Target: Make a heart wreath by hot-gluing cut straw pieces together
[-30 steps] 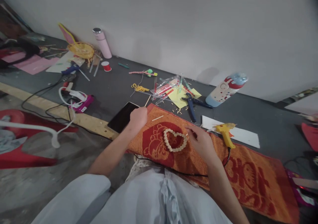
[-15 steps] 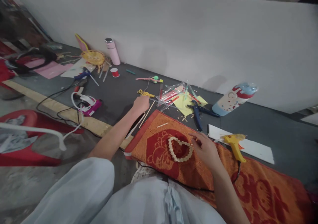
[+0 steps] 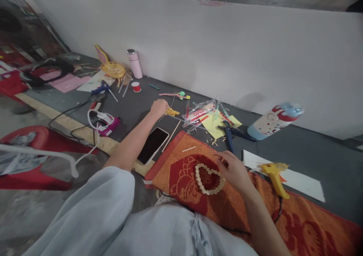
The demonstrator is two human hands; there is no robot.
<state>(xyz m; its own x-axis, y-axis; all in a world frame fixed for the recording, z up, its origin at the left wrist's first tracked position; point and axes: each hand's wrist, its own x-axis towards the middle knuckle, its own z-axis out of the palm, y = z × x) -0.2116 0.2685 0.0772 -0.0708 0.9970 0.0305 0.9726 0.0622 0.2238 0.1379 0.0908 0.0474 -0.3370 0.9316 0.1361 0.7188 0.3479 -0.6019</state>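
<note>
My left hand (image 3: 159,108) is closed over the dark tabletop, just left of a small yellow crafted piece (image 3: 172,112). Its fingertips are hidden, so what it holds, if anything, does not show. My right hand (image 3: 231,169) hovers at the right edge of a heart-shaped ring of small pale pieces (image 3: 198,178). Thumb and fingers are drawn together there; anything between them is too small to name. Under the ring lies an orange and red towel (image 3: 178,165), with a thin pale stick (image 3: 188,149) on it. A phone (image 3: 153,145) rests below my left forearm.
Blue cutters (image 3: 229,137) lie on yellow paper (image 3: 212,125) beside plastic-wrapped sticks. A yellow glue gun (image 3: 273,178) rests across a white board (image 3: 309,188). A patterned bottle (image 3: 273,121) leans at right. At left are a purple power strip (image 3: 109,127) with cables and a pink flask (image 3: 134,64).
My left hand has moved away from the towel and up to the left, uncovering the phone. My right hand stays beside the heart-shaped ring. The whole view has shifted slightly.
</note>
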